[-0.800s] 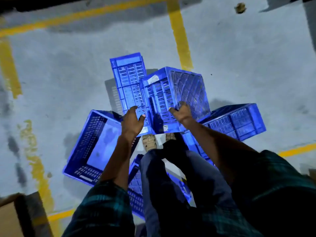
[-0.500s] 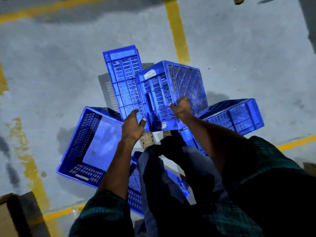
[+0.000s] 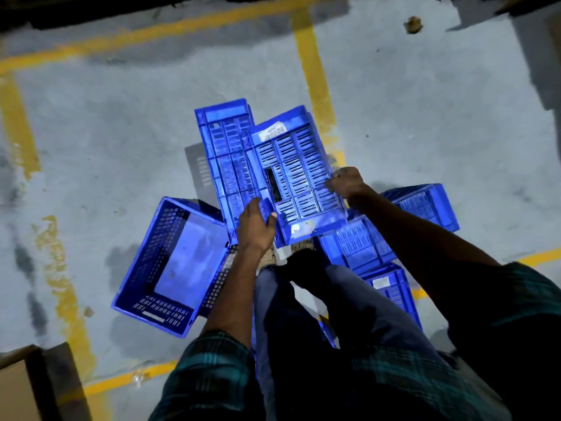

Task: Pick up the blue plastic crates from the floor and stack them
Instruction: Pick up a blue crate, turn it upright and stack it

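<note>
A blue slotted crate [image 3: 296, 171] with a white label is lifted in front of me, its side wall facing up. My left hand [image 3: 256, 224] grips its near left corner. My right hand [image 3: 346, 182] grips its right edge. Behind it, a second blue crate [image 3: 226, 147] stands on its side. An open blue crate [image 3: 173, 262] lies upright on the floor at my left. Two more blue crates lie on the right, one far [image 3: 425, 205] and one near my leg [image 3: 391, 293].
The floor [image 3: 121, 132] is grey concrete with yellow painted lines [image 3: 312, 71]. A cardboard box [image 3: 18, 387] sits at the bottom left. A small brown scrap [image 3: 413, 24] lies at the far right. My legs and feet stand between the crates.
The held crate has turned, so its slotted side wall now faces up instead of its end. My left hand has closed on its near corner. My right hand has shifted along the right edge.
</note>
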